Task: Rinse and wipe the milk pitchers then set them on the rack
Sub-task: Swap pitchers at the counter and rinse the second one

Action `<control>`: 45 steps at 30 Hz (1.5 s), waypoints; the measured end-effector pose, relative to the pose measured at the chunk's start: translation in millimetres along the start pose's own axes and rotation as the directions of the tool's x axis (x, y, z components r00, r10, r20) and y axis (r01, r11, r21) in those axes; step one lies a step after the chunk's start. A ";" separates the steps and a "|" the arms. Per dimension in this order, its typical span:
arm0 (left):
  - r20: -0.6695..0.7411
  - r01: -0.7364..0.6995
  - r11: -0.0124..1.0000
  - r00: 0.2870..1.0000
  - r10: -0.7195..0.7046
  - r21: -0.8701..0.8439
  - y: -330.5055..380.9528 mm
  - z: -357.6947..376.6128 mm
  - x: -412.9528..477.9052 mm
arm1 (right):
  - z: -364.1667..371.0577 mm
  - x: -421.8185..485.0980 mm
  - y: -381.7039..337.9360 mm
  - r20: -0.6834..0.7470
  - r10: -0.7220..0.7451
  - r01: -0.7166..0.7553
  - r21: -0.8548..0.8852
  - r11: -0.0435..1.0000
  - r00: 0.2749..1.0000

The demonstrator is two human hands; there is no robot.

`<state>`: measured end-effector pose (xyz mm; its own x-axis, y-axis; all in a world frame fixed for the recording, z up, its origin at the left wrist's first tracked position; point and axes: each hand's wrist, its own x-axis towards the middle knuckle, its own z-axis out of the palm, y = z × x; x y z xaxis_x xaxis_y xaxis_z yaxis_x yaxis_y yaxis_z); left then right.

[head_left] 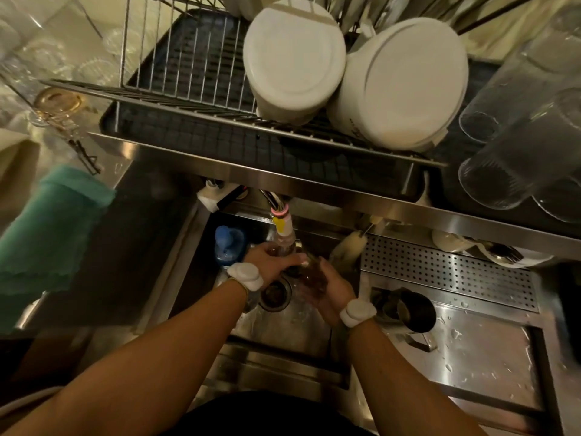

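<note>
While both hands work under the tap (284, 229), left hand (270, 262) and right hand (330, 294) curl round a clear vessel (311, 273); whether it is a pitcher, cannot tell. Steel pitcher (415, 309) stands mouth-up on the desk (484, 350), just beside the right wrist, right hand nearer. Rack (188, 89) lies ahead, above.

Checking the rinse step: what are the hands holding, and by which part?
A clear glass under the tap: the left hand wraps its upper end, the right hand cups its lower side. Blur hides the exact finger placement.
</note>
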<state>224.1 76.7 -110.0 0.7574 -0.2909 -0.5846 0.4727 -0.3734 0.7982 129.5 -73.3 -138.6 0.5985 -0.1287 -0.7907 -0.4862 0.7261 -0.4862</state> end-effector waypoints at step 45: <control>-0.573 -0.239 0.960 0.770 0.280 0.148 28.3 -62.2 -18.5 | 40.5 20.0 6.1 0.250 -0.415 0.460 -0.693 0.555 0.875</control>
<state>251.5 126.3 -67.6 0.9739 0.1761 -0.1435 0.2060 -0.4187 0.8844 164.3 -44.1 -142.3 0.8842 -0.2451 -0.3975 -0.4353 -0.1244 -0.8916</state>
